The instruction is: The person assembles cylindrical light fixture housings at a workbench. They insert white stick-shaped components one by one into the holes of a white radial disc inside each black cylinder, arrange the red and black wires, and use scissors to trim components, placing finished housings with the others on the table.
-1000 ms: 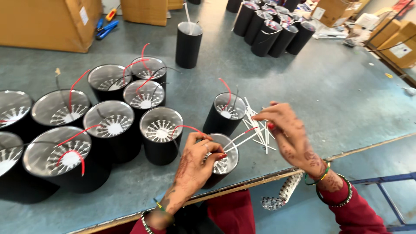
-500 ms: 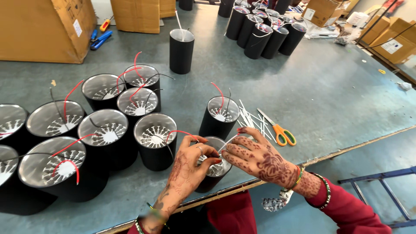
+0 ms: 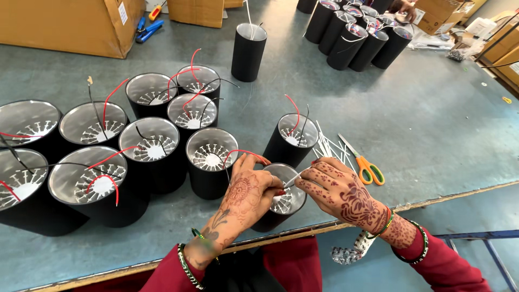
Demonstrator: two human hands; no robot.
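Both hands are being held over one black cylindrical lamp housing [image 3: 281,203] at the near edge of the grey desk [image 3: 432,124]. Much of that housing is being hidden: its left rim is being covered by the left hand [image 3: 246,194], its right rim by the right hand [image 3: 338,189], and only part of the silvery reflector and white finned centre is being shown between them. A thin white tie [image 3: 292,180] is being pinched between the right hand's fingertips; its far end is being lost against the reflector. The left hand's fingers are being curled together beside a red wire [image 3: 246,154] that is arching over from the neighbouring housing [image 3: 212,162]; whether that wire is actually being gripped cannot be told.

Just beyond the right hand, a loose bundle of white ties [image 3: 327,146] is being partly masked by the knuckles, with orange-and-green scissors [image 3: 365,165] lying beside it. Further housings at the left [image 3: 27,162] are being cut off by the frame edge. A cluster of black cylinders [image 3: 357,32] at the far end is too small for detail.
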